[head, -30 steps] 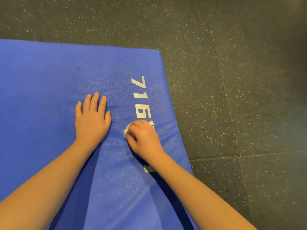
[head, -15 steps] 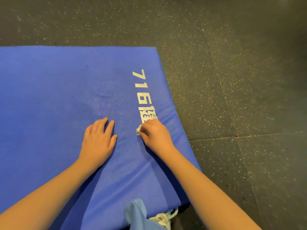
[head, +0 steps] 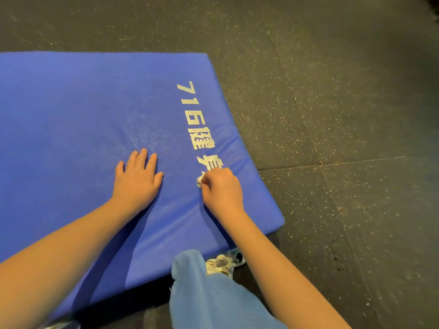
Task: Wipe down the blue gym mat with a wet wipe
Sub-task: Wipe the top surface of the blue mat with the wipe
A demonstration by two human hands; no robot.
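bare mat [head: 71, 110] stretches far and left, while a knee [head: 202, 293] and shoe [head: 219, 264] crowd its near edge.

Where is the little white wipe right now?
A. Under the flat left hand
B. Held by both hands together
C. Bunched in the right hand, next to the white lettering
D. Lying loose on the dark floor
C: the right hand curls round the crumpled wet wipe beside the white lettering, while the left hand lies flat and empty on the blue gym mat.

Most of the wet wipe [head: 199, 181] hides under the right hand [head: 222, 188].
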